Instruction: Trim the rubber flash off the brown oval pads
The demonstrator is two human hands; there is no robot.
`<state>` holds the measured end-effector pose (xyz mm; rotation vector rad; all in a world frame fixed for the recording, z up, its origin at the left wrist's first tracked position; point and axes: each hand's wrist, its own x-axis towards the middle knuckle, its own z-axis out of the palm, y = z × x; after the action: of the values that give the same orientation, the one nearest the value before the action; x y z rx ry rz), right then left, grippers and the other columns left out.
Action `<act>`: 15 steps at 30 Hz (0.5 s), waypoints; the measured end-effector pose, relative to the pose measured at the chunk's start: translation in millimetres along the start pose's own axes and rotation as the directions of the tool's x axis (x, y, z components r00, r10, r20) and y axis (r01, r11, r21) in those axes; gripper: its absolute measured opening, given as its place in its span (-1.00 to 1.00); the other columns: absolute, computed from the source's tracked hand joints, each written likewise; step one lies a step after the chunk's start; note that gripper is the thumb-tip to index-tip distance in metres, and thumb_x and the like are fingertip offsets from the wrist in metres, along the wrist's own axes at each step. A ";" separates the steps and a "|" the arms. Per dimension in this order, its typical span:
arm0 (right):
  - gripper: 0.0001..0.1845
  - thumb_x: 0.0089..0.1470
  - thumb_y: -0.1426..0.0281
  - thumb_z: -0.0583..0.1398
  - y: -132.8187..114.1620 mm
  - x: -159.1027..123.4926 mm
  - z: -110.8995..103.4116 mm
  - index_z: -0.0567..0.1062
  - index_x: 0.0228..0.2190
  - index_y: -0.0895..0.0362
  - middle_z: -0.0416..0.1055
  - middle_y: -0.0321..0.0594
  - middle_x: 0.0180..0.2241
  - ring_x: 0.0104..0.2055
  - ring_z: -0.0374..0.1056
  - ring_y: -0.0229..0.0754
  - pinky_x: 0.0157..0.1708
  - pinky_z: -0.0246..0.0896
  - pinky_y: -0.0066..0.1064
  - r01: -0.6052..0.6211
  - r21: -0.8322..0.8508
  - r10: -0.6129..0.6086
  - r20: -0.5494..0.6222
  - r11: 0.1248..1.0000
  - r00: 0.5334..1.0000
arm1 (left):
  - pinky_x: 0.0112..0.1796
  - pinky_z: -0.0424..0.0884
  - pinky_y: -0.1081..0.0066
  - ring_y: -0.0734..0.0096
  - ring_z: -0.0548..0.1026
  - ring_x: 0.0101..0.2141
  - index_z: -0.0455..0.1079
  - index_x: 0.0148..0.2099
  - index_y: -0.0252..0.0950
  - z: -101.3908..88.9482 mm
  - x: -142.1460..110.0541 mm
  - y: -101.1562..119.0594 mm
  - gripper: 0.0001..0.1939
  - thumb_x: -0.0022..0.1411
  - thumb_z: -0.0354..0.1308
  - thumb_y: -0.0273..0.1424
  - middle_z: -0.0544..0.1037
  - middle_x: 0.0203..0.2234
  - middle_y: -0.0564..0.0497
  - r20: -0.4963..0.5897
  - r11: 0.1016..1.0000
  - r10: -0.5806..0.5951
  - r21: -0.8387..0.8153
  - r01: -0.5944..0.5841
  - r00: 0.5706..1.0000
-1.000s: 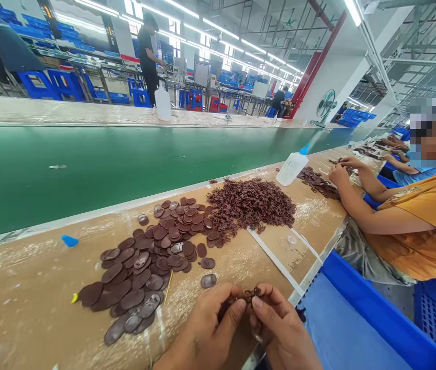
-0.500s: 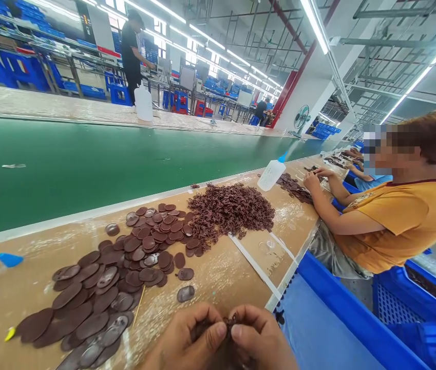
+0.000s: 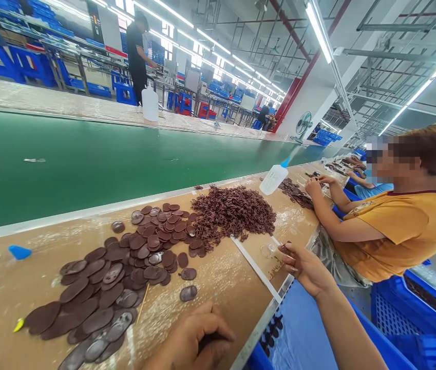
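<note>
At six o'clock our left hand (image 3: 194,341) sits curled into a loose fist on the workbench (image 3: 225,288), whatever it holds hidden. Out at three o'clock our right hand (image 3: 304,264) pinches a small brown piece (image 3: 284,248) in its fingertips. Further up, brown discs (image 3: 133,267) at eleven, the tangled brown heap (image 3: 235,210) at twelve.

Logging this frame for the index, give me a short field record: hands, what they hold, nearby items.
left hand: curled at the bench edge, contents hidden
right hand: reaching right, small brown piece in fingertip grip
bench: brown oval discs, heap of small brown pieces, squeeze bottle
beyond: green conveyor belt
neighbour: person in orange shirt, hands at another pile
</note>
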<state>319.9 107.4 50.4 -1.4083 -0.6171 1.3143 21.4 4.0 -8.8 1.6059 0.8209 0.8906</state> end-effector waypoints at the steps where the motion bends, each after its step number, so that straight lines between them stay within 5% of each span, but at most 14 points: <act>1: -0.91 -0.11 0.49 0.36 2.1 3.4 0.4 0.54 -0.50 0.23 0.50 -0.20 -0.46 -0.61 0.24 -0.39 -0.74 0.13 -0.61 -0.011 -0.015 0.011 0.002 1.000 1.000 | -0.36 0.27 0.50 0.48 0.43 -0.39 0.56 -0.24 -0.26 1.5 -0.4 -3.8 -0.87 0.22 0.18 -0.40 0.48 -0.37 0.01 0.003 0.999 0.036 -0.020 -0.036 0.999; 6: -0.92 -0.11 0.51 0.36 6.5 10.4 3.1 0.54 -0.51 0.21 0.48 -0.25 -0.53 -0.57 0.33 -0.32 -0.64 0.32 -0.54 -0.044 -0.048 0.046 0.033 0.998 0.998 | -0.35 0.37 0.54 0.44 0.56 -0.35 0.60 -0.26 -0.26 6.4 2.8 -17.2 -0.88 0.19 0.24 -0.39 0.64 -0.32 -0.05 0.008 0.967 0.188 -0.173 -0.184 0.982; 15: -0.91 -0.11 0.52 0.38 3.6 9.9 3.0 0.56 -0.49 0.22 0.51 -0.24 -0.55 -0.53 0.40 -0.30 -0.55 0.41 -0.53 -0.052 -0.072 0.056 0.060 0.996 0.997 | -0.38 0.40 0.51 0.38 0.58 -0.39 0.65 -0.16 -0.24 -0.7 6.1 -5.6 -0.68 0.27 0.17 -0.16 0.66 -0.40 -0.12 0.177 0.991 -0.041 -0.117 0.063 0.983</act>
<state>318.7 116.1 43.9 -1.4545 -0.6765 1.3951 23.4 10.7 -13.4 1.5237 0.6700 0.7375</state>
